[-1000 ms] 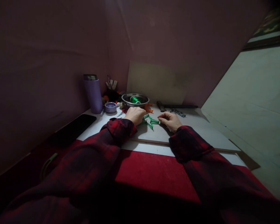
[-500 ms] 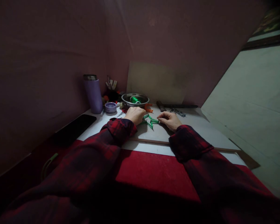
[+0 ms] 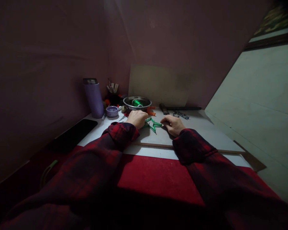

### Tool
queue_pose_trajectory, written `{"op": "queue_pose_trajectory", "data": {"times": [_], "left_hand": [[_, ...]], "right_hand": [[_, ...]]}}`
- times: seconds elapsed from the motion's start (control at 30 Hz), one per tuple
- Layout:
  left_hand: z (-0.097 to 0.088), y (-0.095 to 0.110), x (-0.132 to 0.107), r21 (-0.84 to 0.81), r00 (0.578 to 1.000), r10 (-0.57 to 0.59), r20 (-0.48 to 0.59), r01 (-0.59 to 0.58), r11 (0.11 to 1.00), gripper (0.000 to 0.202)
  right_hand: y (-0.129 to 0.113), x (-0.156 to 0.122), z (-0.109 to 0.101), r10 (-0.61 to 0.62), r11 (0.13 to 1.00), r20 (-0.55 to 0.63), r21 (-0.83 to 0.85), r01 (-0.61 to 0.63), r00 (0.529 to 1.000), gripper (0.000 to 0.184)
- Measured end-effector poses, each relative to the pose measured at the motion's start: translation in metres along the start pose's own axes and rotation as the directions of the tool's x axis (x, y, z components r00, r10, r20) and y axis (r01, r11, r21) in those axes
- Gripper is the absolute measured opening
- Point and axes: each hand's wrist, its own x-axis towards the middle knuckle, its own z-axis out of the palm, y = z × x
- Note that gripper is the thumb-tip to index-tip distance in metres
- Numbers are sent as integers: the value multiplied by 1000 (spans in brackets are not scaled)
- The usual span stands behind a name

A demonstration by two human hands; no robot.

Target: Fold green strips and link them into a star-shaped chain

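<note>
On the white board (image 3: 192, 137), green thread (image 3: 156, 124) is wound around several small upright nails in a star-like outline. My left hand (image 3: 137, 118) is closed at the left side of this outline, back of the hand up, and covers part of it. Its fingertips are turned away, so what they hold is hidden. My right hand (image 3: 173, 125) comes in from the other side, thumb and forefinger pinched at the outline's right-hand point, against the green thread. No loose strand can be made out.
Behind my hands stands a metal bowl (image 3: 147, 103) with a spool of green thread (image 3: 137, 103). A hammer (image 3: 164, 109) and dark metal pieces (image 3: 181, 115) lie at the back. A purple tumbler (image 3: 94, 100), its purple lid (image 3: 112, 111) and a black phone (image 3: 73, 134) are left.
The whole view has shifted slightly. Both hands stay at about the same places on the green outline, with the right fingers still pinched at its right-hand point.
</note>
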Motion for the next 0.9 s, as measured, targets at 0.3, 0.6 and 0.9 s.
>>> {"op": "queue_pose_trajectory", "data": {"times": [0.3,0.6,0.9], "left_hand": [[1,0,1,25,1000,-2,12,1,1000,30],[0,1,0,13,1000,-4,10,3,1000,30],[1,0,0,-3,1000,8,7,-8,1000,30]], "right_hand": [[7,0,-6,-190,959,150,-182,216,970,16],[7,2,-4,-243,891,223,-334,309,944,13],[13,4,1,-221,906,192,-322,274,956,17]]}}
